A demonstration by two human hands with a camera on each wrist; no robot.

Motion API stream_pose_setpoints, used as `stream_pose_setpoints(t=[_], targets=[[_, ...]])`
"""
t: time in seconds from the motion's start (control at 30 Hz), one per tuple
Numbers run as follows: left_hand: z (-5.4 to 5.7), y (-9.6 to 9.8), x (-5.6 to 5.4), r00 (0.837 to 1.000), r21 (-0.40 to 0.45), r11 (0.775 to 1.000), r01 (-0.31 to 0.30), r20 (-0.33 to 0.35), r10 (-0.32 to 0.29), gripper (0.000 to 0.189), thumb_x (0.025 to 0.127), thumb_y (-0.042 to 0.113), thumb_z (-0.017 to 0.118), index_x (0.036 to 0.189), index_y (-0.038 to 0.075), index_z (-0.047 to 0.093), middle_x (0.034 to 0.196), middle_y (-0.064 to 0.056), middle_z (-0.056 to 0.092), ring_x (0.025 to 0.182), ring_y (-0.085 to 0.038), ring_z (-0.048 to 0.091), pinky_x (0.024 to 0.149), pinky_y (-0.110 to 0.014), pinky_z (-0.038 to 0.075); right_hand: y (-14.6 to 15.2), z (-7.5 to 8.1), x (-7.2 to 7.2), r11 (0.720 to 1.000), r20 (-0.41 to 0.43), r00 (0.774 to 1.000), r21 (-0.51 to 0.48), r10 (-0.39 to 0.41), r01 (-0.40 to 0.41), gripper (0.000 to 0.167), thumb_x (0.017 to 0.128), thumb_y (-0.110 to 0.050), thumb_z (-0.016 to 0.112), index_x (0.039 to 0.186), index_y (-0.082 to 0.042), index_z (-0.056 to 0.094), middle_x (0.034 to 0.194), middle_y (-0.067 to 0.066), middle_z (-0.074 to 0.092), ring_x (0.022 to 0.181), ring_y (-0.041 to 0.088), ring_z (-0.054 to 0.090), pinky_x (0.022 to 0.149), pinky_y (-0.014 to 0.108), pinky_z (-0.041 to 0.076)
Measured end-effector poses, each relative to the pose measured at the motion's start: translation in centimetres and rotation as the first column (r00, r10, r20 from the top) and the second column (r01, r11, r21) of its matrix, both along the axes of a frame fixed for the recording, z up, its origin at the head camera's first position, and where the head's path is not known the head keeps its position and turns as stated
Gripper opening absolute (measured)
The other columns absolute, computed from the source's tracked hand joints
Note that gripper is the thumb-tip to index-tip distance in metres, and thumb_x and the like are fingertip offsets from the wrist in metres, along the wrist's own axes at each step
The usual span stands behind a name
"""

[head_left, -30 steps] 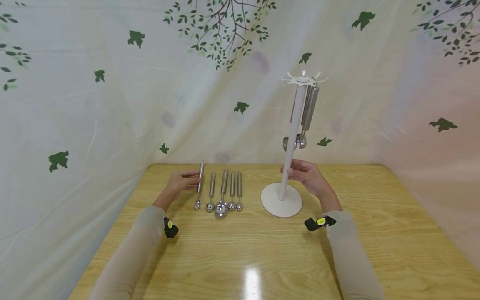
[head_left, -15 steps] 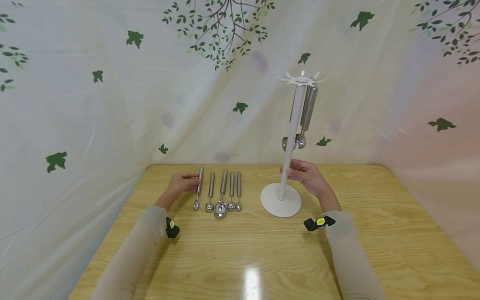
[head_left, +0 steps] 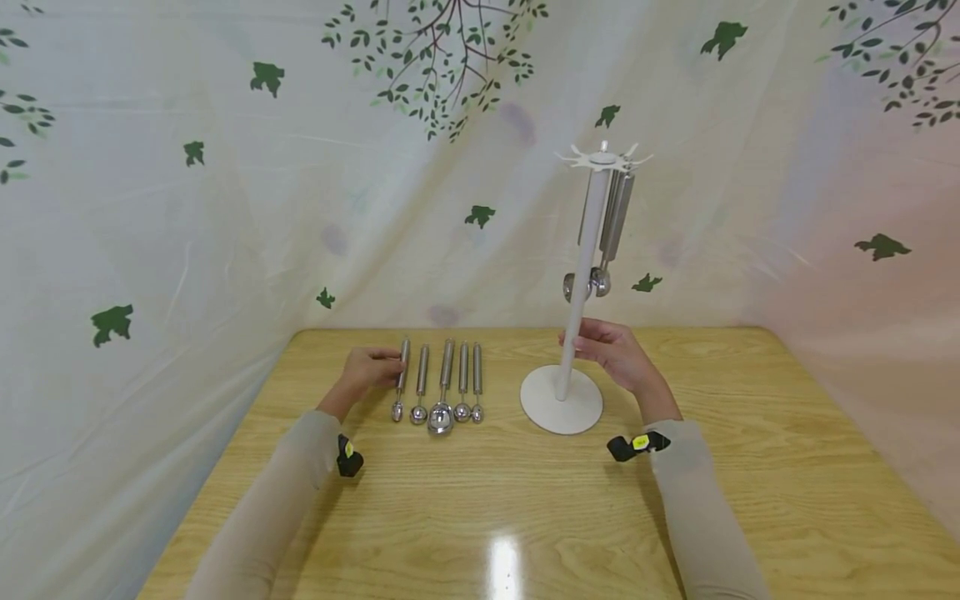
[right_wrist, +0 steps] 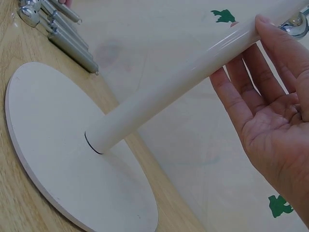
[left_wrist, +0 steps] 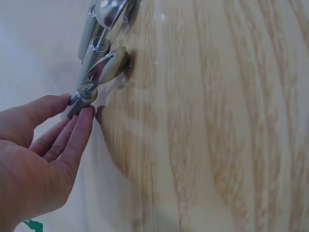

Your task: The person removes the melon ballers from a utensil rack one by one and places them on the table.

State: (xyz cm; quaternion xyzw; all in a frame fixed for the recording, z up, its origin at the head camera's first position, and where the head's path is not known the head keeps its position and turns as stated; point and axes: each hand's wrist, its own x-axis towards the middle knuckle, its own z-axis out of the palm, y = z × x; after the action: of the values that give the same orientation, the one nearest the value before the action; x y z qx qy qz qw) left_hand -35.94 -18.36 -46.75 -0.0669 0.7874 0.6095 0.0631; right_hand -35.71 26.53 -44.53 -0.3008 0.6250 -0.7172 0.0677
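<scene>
My left hand (head_left: 367,371) pinches the handle of the leftmost melon baller (head_left: 404,358), thumb on one side and fingers on the other. In the left wrist view its small oval bowl (left_wrist: 110,65) points away from the hand. Beside it on the table lies a row of metal scoops: a small baller (head_left: 423,371), a larger ice cream scoop (head_left: 441,417) and two more slim ballers (head_left: 463,375). With thumb and fingers, my right hand (head_left: 618,360) holds the pole (head_left: 584,267) of a white stand, above its round base (head_left: 540,408).
Several metal scoops (head_left: 618,218) hang from the right and back of the stand's hooked top (head_left: 603,160). The wooden table (head_left: 450,517) ends at a printed cloth backdrop (head_left: 390,233). A glare spot lies near the front.
The left hand has lowered the raised handle end of the melon baller and shifted it slightly right, level with the row. The right hand and stand stay put.
</scene>
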Motion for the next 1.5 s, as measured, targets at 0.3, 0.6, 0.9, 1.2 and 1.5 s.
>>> stream_pose_setpoints(t=[0.3, 0.6, 0.9, 1.2, 1.5], targets=[[-0.3, 0.3, -0.5, 0.998, -0.057, 0.998, 0.038, -0.039, -0.04, 0.039, 0.091, -0.003, 0.072, 0.126, -0.015, 0.061, 0.121, -0.032, 0.068, 0.08, -0.015, 0.073, 0.078, -0.031, 0.065, 0.0, 0.0, 0.0, 1.0, -0.008, 1.0, 0.005, -0.002, 0.002, 0.035, 0.101, 0.006, 0.055, 0.124, -0.015, 0.072, 0.115, -0.002, 0.076, 0.117, 0.024, 0.07, 0.097, 0.03, 0.06], [-0.1, 0.9, -0.2, 0.995, -0.191, 0.98, 0.058, -0.071, -0.073, 0.035, 0.091, -0.002, 0.072, 0.123, -0.014, 0.065, 0.116, -0.03, 0.07, 0.077, -0.012, 0.072, 0.075, -0.029, 0.065, 0.0, -0.2, 0.0, 1.0, 0.008, 1.0, -0.004, -0.009, 0.009, 0.035, 0.101, 0.006, 0.055, 0.122, -0.016, 0.073, 0.117, 0.003, 0.076, 0.111, 0.015, 0.072, 0.095, 0.03, 0.061], [0.1, 0.7, 0.1, 0.993, -0.233, 0.968, 0.09, -0.055, -0.106, 0.034, 0.093, -0.001, 0.07, 0.124, -0.013, 0.064, 0.12, -0.031, 0.069, 0.079, -0.016, 0.072, 0.074, -0.031, 0.065, 0.0, -0.2, -0.1, 1.0, 0.01, 1.0, -0.005, -0.003, 0.003, 0.036, 0.101, 0.006, 0.055, 0.122, -0.017, 0.073, 0.116, 0.0, 0.077, 0.112, 0.016, 0.071, 0.096, 0.029, 0.06], [-0.1, 0.5, 0.0, 0.998, -0.16, 0.985, 0.068, 0.001, -0.069, 0.037, 0.096, 0.004, 0.068, 0.129, -0.011, 0.062, 0.122, -0.029, 0.069, 0.087, -0.016, 0.071, 0.08, -0.031, 0.065, 0.1, -0.2, -0.2, 1.0, 0.014, 1.0, 0.009, -0.012, 0.012, 0.035, 0.101, 0.005, 0.055, 0.122, -0.016, 0.073, 0.115, -0.003, 0.077, 0.116, 0.02, 0.07, 0.096, 0.028, 0.06], [-1.0, 0.0, -0.1, 0.999, -0.098, 0.995, 0.034, 0.038, -0.031, 0.039, 0.097, 0.006, 0.068, 0.132, -0.009, 0.061, 0.123, -0.026, 0.067, 0.089, -0.015, 0.068, 0.076, -0.025, 0.064, 0.1, -0.1, -0.1, 1.0, 0.017, 1.0, 0.007, -0.01, 0.01, 0.033, 0.101, 0.003, 0.057, 0.124, -0.016, 0.072, 0.115, -0.003, 0.077, 0.112, 0.014, 0.071, 0.096, 0.028, 0.06]])
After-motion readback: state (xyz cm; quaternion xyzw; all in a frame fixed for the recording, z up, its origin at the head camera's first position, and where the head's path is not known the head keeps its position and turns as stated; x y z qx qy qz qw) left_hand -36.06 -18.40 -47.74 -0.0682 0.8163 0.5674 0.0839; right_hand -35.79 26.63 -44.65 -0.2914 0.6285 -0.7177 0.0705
